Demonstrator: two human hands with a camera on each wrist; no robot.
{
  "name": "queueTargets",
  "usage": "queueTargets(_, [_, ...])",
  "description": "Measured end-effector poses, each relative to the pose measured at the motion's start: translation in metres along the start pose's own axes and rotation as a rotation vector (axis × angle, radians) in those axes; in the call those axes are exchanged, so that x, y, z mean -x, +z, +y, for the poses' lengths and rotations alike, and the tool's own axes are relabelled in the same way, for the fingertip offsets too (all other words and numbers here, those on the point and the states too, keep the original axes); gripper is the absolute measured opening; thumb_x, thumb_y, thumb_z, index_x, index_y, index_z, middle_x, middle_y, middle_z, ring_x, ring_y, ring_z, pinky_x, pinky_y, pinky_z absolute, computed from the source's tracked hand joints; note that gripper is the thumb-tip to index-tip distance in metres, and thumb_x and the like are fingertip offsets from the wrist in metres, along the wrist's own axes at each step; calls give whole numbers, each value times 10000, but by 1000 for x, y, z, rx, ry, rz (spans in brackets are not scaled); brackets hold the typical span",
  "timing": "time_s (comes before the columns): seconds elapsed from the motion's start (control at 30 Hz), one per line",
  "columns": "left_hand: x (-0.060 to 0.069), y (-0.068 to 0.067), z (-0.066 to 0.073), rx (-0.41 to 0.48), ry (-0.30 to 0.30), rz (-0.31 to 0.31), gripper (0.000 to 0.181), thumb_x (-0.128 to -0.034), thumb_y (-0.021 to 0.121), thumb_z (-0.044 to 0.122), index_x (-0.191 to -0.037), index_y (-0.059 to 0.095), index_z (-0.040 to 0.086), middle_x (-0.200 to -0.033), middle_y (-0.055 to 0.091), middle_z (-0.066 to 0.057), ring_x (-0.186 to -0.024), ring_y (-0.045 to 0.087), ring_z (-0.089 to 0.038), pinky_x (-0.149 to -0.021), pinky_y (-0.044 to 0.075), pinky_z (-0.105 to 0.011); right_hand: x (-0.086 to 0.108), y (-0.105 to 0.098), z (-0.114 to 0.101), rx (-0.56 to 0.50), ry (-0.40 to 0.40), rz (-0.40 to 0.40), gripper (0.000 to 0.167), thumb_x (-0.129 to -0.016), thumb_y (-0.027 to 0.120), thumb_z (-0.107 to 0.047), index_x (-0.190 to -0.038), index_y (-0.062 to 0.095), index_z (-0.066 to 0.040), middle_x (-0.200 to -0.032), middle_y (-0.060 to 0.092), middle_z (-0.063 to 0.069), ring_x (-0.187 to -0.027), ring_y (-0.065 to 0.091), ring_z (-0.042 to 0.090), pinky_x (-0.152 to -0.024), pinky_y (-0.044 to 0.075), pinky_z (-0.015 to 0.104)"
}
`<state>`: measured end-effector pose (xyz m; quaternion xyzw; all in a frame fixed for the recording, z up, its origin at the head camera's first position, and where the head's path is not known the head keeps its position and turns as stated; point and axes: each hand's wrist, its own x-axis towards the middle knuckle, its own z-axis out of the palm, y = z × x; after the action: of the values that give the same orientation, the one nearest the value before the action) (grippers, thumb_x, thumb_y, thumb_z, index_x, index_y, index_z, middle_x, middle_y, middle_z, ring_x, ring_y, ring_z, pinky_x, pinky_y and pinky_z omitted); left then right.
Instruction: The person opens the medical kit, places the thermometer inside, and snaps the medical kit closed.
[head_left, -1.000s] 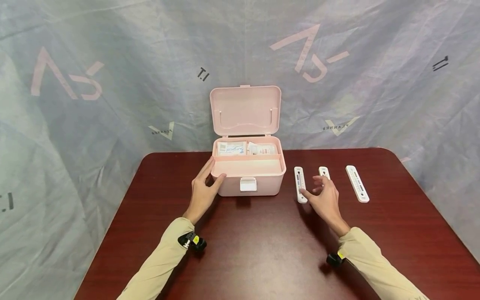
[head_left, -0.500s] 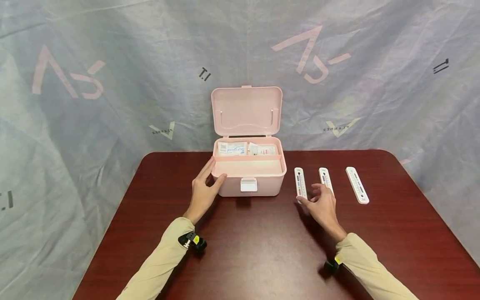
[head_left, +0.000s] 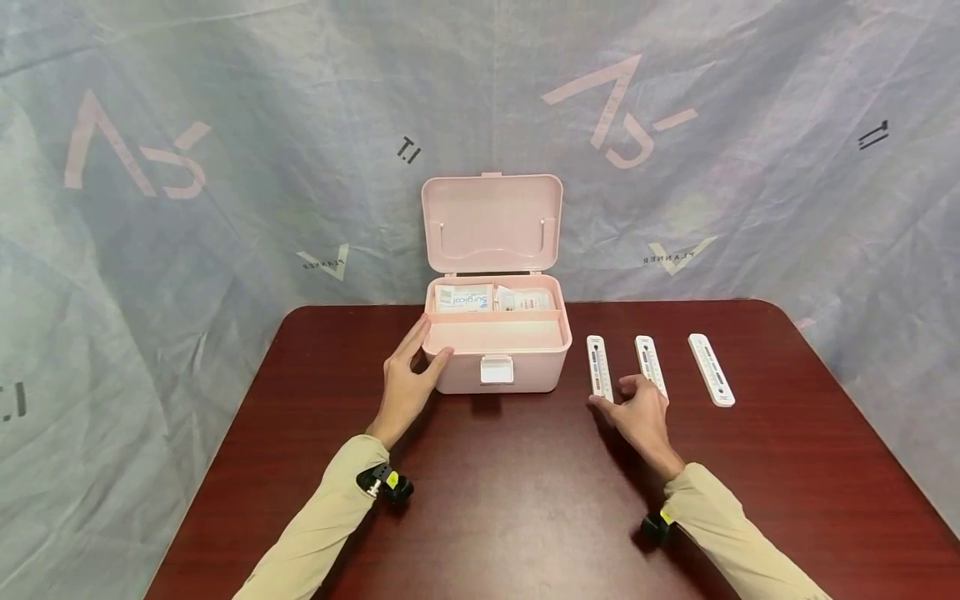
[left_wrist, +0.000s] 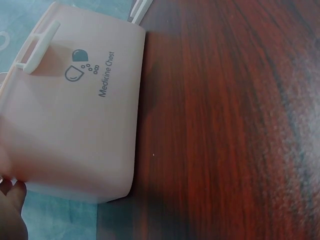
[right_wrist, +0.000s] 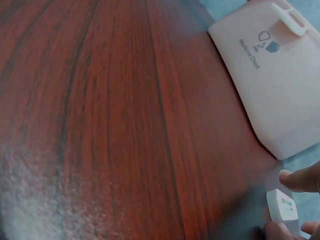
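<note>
An open pink medicine chest stands at the back middle of the table. My left hand rests on its left front corner, thumb at the front rim and fingers along the side. Three white strip thermometers lie right of the chest: the left thermometer, the middle thermometer and the right thermometer. My right hand straddles the near end of the left one, thumb and fingers spread about it. In the right wrist view, that white thermometer end lies between thumb and finger; firm contact cannot be made out.
Inside the chest, a "Surgical" packet and another white packet fill the rear compartments. The raised lid leans back near a grey printed curtain. Dark red wooden tabletop extends in front.
My right hand has moved left and slightly nearer, to the near end of the left thermometer, uncovering more of the middle one. The left hand has stayed on the chest.
</note>
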<state>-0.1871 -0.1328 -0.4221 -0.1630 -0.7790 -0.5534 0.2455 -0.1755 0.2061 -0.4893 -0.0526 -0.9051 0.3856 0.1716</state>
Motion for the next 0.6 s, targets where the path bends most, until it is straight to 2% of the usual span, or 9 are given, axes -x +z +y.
queueTargets(0.1, [0,2,-3,2,13,5,558,-845,702,29,-1331,465,-106,-1388,437,-260,-1284,415,-379,-992,388,-497,-2,1,3,18,-4,8,539,-638,883,-221,-989,622,94,-872,659,235,-808,608,368,-772,445,465])
queueTargets(0.23, [-1,7,-21,10,30,18,577,-834,726,67,-1330,477,-90,-1392,444,-237,-1289,421,-349,-969,395,-535,-6,1,6,45,-9,4,543,-634,883,-238,-988,630,88,-864,667,238,-828,614,379,-817,390,486])
queueTargets(0.37, [-1,7,-34,-2,12,10,599,-847,729,157,-1359,479,-27,-1420,443,-159,-1307,415,-256,-981,404,-486,-8,2,7,64,-8,-4,540,-634,884,-232,-989,632,87,-851,668,235,-819,621,371,-772,429,474])
queueTargets(0.6, [1,4,-36,-15,-12,-5,615,-857,721,233,-1376,476,12,-1437,440,-102,-1314,404,-165,-1002,400,-386,-8,4,7,71,-14,-28,442,-656,840,-142,-967,631,93,-766,661,193,-717,610,325,-669,462,435])
